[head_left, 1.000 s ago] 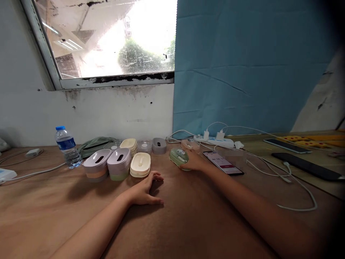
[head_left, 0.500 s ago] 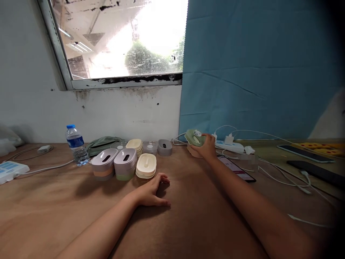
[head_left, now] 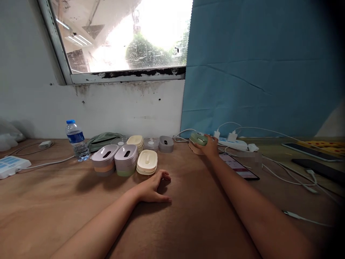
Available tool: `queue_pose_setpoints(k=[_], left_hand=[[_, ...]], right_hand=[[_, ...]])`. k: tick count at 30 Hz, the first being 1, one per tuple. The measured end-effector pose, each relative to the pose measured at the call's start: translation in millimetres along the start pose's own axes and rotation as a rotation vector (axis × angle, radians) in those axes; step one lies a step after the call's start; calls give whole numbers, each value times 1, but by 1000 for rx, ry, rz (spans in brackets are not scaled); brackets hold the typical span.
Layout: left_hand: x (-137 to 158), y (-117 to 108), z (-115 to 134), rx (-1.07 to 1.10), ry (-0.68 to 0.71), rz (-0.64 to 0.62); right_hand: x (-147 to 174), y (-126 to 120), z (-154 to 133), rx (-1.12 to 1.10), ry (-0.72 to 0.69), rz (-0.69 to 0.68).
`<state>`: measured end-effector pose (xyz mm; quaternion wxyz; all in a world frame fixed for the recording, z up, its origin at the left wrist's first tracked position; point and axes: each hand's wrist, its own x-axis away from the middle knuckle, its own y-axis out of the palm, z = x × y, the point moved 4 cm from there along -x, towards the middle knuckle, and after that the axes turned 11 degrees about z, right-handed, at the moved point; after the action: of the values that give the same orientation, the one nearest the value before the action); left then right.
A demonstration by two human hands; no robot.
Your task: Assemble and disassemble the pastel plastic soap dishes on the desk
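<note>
At the back, right of centre, my right hand [head_left: 210, 146] has its fingers wrapped round the right side of a green oval lid [head_left: 197, 138]. Beneath that lid is a peach-coloured oval piece [head_left: 196, 149], partly hidden by the hand. My left hand [head_left: 154, 187] lies on the brown tabletop, thumb and fingers apart, holding nothing. Just beyond it stand cream oval lids [head_left: 147, 160] in a small stack. To the left are two lilac-topped boxes, one with an orange band [head_left: 104, 160] and one with a green base [head_left: 125, 160].
Behind the boxes sit more cream pieces [head_left: 135, 141], a clear container [head_left: 151, 144], a grey box [head_left: 166, 144] and a green pouch [head_left: 104, 140]. A water bottle [head_left: 77, 140] stands left. A phone [head_left: 239, 166], power strip [head_left: 234, 143] and white cables lie right.
The green lid, tilted with a round label showing, now sits lower and flatter over the peach piece. My right hand came down with it. The view shifted slightly; my left hand stayed put.
</note>
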<state>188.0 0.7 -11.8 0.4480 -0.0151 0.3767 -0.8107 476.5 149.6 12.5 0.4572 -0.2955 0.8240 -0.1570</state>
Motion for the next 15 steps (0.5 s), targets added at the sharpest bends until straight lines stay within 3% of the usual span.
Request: queue_pose_setpoints(k=[15], left_hand=[[0,0,2,-6,-13,8]], right_hand=[[9,0,10,-22,71,-42]])
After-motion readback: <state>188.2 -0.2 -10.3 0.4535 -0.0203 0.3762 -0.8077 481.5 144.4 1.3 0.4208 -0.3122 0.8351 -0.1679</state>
